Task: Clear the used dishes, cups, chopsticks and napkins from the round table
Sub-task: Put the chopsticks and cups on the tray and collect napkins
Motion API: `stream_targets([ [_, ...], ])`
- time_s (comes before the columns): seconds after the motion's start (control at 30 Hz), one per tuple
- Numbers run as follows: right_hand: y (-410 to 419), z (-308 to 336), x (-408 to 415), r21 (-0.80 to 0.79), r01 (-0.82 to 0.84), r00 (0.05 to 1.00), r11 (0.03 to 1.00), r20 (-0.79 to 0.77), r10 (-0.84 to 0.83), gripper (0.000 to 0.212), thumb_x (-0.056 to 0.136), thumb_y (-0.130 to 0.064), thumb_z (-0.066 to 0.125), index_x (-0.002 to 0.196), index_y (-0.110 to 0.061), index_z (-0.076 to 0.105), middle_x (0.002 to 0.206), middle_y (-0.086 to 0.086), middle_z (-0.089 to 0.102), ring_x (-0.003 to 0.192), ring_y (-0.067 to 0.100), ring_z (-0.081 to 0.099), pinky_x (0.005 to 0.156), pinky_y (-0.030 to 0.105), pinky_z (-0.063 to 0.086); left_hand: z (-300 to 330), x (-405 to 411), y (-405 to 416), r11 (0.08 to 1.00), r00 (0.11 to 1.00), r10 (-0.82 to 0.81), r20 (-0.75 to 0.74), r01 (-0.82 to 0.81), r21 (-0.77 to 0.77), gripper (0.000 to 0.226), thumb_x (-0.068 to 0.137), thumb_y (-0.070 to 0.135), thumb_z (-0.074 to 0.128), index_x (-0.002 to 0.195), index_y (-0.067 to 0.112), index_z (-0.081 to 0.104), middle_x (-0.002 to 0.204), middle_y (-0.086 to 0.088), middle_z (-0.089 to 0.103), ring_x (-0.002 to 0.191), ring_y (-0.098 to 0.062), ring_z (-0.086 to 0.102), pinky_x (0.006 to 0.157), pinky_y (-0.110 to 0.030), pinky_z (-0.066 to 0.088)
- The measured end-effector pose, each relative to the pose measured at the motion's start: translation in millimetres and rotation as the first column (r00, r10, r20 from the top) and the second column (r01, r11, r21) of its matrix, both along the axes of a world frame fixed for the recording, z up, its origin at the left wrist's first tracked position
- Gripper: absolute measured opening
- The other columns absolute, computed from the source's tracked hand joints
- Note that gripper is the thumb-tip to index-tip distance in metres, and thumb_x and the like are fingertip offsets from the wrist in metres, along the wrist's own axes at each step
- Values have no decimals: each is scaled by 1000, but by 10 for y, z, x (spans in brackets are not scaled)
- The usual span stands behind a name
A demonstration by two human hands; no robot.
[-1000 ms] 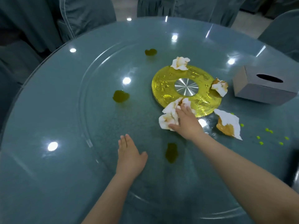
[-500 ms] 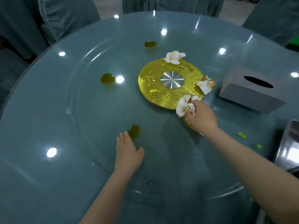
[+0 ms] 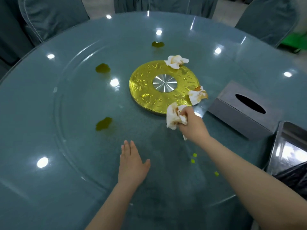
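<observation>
My right hand [image 3: 192, 125] grips a bunch of crumpled, stained white napkins [image 3: 173, 117] just off the near edge of the gold centre disc [image 3: 146, 87]. Two more used napkins lie loose on the glass turntable [image 3: 74, 113]: one [image 3: 176, 61] at the disc's far rim, one [image 3: 196, 95] at its right rim. My left hand [image 3: 132, 163] rests flat on the glass turntable, fingers straight, holding nothing.
Green sauce blotches [image 3: 103, 124] dot the glass, and small green bits [image 3: 193, 158] lie near my right forearm. A grey tissue box [image 3: 244, 110] stands at the right, with a shiny bin lined with a black bag [image 3: 292, 165] beside it. Covered chairs [image 3: 49, 15] ring the round table.
My right hand gathered the napkins by the disc, including the one that lay to the right, and now holds them bunched. The turntable's blotches and napkins have shifted round. My left hand stays flat.
</observation>
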State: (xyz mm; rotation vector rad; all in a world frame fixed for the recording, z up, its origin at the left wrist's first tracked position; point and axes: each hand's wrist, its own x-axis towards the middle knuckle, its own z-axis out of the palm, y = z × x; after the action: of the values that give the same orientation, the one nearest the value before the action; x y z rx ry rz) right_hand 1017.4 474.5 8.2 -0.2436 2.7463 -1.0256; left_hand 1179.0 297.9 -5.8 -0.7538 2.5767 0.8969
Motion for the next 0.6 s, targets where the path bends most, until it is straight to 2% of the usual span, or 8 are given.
stream_targets([
  [0.1,71,54,-110,-60,56,988,997,-143,-64,46,81,-15,57,117,-37,38,95,-1,64,74,26,57,57,30,39,-39,13,-24,999,1000,-3,7,4,-43,91,95,41,49,149,7,-15,158,-9,-22,147,-23,-16,118,-36,-2],
  [0.17,76,61,-245,-51,89,971,995,-216,-98,52,83,-12,58,126,-34,39,107,2,64,86,30,60,64,30,39,-59,2,-57,997,999,-29,29,31,-70,92,95,45,47,149,6,-16,157,-11,-24,146,-24,-17,118,-37,-2],
  [0.3,-44,59,-584,120,109,949,987,-307,-67,57,84,-6,56,135,-23,38,130,8,50,114,34,49,77,36,40,-109,-33,-275,990,997,-66,36,70,-120,91,94,53,41,149,6,-14,157,-12,-24,146,-25,-17,118,-39,-3],
  [0.33,-88,26,-664,191,101,959,976,-279,-45,58,85,-7,56,138,-21,36,137,10,43,123,36,41,88,41,41,-122,-43,-342,990,997,-68,34,72,-122,91,94,54,41,150,7,-14,157,-11,-24,146,-24,-18,117,-39,-4],
  [0.4,-180,-53,-775,325,75,991,943,-126,-35,60,89,-17,53,143,-26,30,153,14,20,139,41,16,110,50,25,-146,-64,-467,989,996,-80,32,83,-122,92,94,55,41,150,8,-15,157,-9,-25,146,-23,-19,117,-38,-6],
  [0.47,-258,-137,-817,403,66,995,913,35,-88,59,91,-34,50,144,-35,25,158,13,2,143,42,-2,115,53,12,-175,-75,-576,988,995,-96,18,97,-121,91,93,56,41,150,10,-15,157,-8,-25,145,-21,-20,116,-37,-8],
  [0.53,-319,-187,-818,424,84,990,902,67,-123,57,91,-42,49,143,-36,28,158,13,3,143,43,-1,114,54,13,-209,-78,-670,987,994,-108,-1,107,-120,91,93,56,41,150,11,-14,157,-6,-25,145,-20,-20,115,-37,-9],
  [0.6,-334,-192,-801,442,89,996,892,-35,-82,50,92,-33,50,139,-27,38,151,19,24,138,42,20,111,50,23,-246,-88,-734,985,993,-118,-5,117,-129,92,92,58,40,150,12,-15,157,-6,-26,145,-19,-22,115,-36,-11],
])
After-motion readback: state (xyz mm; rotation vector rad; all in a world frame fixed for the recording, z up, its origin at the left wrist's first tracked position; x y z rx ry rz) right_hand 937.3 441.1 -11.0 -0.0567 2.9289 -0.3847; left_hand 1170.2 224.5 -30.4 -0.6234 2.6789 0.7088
